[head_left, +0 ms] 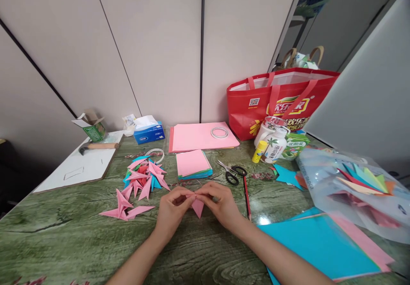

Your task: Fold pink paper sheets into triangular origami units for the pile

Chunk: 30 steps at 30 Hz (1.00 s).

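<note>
My left hand point(173, 210) and my right hand point(221, 204) meet over the green table point(80, 242), both pinching a small folded pink paper piece point(197, 207) whose point hangs down between them. Just left lies a heap of folded pink and blue paper pieces point(141, 182). Behind my hands sits a stack of small square sheets point(192, 164) with pink on top, and further back a larger pink sheet stack point(200, 136) with a tape ring point(219, 132) on it.
Scissors point(232, 174) and a red pencil point(246, 197) lie right of my hands. Blue and pink sheets point(323, 244) and a clear plastic bag point(349, 187) fill the right. A red shopping bag point(278, 101), bottles point(274, 144), glue stick point(259, 152), tissue box point(149, 132), white board point(80, 165) and hammer point(98, 146) stand behind.
</note>
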Available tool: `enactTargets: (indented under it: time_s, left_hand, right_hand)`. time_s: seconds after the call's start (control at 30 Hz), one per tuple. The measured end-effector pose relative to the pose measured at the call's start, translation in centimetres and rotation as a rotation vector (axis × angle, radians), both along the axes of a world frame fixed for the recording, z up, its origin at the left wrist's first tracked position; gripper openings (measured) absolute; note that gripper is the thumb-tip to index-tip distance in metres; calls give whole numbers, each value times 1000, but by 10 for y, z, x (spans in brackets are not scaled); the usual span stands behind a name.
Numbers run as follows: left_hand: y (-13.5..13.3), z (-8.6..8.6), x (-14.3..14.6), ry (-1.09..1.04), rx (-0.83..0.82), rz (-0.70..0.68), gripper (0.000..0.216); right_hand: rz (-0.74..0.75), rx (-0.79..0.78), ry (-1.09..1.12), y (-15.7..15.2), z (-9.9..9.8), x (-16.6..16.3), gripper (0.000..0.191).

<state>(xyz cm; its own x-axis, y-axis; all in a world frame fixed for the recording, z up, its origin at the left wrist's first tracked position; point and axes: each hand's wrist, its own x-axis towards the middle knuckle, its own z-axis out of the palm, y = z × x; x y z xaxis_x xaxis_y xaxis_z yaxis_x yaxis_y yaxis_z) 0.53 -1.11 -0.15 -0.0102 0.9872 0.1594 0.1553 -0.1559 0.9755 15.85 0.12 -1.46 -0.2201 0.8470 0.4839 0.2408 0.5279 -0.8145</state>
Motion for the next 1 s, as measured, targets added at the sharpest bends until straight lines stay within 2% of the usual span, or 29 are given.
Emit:
enactTargets:
  time_s: [0.17, 0.23, 0.5, 0.7, 0.83, 0.93, 1.0]
  left_hand:
    - [1, 5, 1, -157, -204, -1, 23]
    - [1, 6, 2, -167, -236, 20, 22]
    - [0, 4, 2, -117, -164, 41, 13]
    - [-1, 8, 2, 6, -99, -28, 10]
    - [1, 5, 3, -30, -123, -35, 11]
    - [3, 1, 1, -83, -114, -18, 12]
    - [4, 1, 0, -104, -101, -5, 13]
  right_hand:
    - [-11, -18, 6, 0, 6, 2, 11]
    - [-10, -19, 10, 1, 7, 3, 11]
    - [-47, -111, -52, -1, 7, 0, 13]
    - [-21, -139, -85, -5, 11, 2, 15]
    - [-34, -247, 62, -2, 5, 1, 13]
    - [-8, -366, 218, 1, 1, -1, 28]
    - [39, -427, 299, 2, 2, -1, 25]
